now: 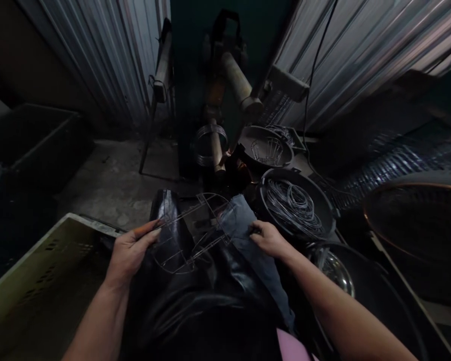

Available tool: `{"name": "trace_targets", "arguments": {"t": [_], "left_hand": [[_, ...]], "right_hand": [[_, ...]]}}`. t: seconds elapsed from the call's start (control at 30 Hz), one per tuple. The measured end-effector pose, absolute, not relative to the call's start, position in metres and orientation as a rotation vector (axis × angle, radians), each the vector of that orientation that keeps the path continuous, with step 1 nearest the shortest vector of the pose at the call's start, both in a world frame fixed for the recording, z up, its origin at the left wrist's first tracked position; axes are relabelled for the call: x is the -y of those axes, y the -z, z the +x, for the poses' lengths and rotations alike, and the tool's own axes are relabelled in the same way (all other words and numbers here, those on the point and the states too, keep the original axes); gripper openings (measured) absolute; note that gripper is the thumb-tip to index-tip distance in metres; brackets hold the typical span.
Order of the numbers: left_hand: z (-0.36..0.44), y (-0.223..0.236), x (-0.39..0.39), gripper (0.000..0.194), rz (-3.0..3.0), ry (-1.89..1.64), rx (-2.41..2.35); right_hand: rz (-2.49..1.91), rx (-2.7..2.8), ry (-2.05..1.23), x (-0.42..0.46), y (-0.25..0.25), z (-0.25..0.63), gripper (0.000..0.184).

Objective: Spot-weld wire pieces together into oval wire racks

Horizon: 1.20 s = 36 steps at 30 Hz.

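Note:
A thin wire frame (209,245), round at both ends with straight wires running between them, lies over my lap above a shiny black apron (235,268). My left hand (126,255) pinches its left side between thumb and index finger; orange wrapping covers that index finger. To the right of the frame, my right hand (268,239) is closed with the fingers curled, just over my blue denim trouser leg (244,225). Whatever those fingers hold, if anything, is too small and dark to make out.
A yellowish plastic crate (41,265) stands at my left. On the right are a dark pan with coiled wire (293,203), another pan holding a small wire basket (266,150), and a shiny metal bowl (338,273). Ahead, a wooden roller (238,77) juts toward me.

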<state>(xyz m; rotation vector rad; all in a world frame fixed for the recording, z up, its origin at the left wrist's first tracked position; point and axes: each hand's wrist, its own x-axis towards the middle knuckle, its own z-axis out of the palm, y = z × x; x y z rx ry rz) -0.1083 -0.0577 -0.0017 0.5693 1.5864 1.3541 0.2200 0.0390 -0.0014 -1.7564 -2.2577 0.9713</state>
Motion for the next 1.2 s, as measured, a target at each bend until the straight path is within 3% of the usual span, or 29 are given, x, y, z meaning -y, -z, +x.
{"name": "trace_targets", "arguments": {"t": [0.13,0.23,0.47,0.57,0.67,0.93,1.2], "left_hand": [[-0.125,0.015,0.057,0.039,0.381,-1.509,-1.519],[-0.132,0.023,0.057,0.038,0.274,-1.558,-1.456],[-0.152,0.039,0.05,0.02,-0.091,-1.712,-1.288],[-0.162,0.035,0.036,0.006,-0.221,-1.792,-1.201],[-0.169,0.024,0.012,0.011,-0.345,-1.871,-1.097],[-0.19,0.033,-0.038,0.014,-0.604,-2.009,-0.826],[-0.243,0.069,-0.032,0.012,-0.597,-2.125,-0.932]], "right_hand": [[-2.04,2.47,-0.57,-0.027,-0.004,0.184,0.025],[-1.985,2.62,-0.435,-0.022,-0.002,0.166,0.024],[-1.654,2.546,-0.918,-0.05,0.0,0.17,0.02],[-1.587,2.501,-0.949,-0.075,0.0,0.163,0.022],[-1.535,2.624,-0.933,-0.109,0.011,0.133,0.022],[-1.794,2.991,-0.898,-0.185,0.118,0.024,0.027],[-1.949,3.328,-1.05,-0.175,0.252,-0.005,0.028]]}}
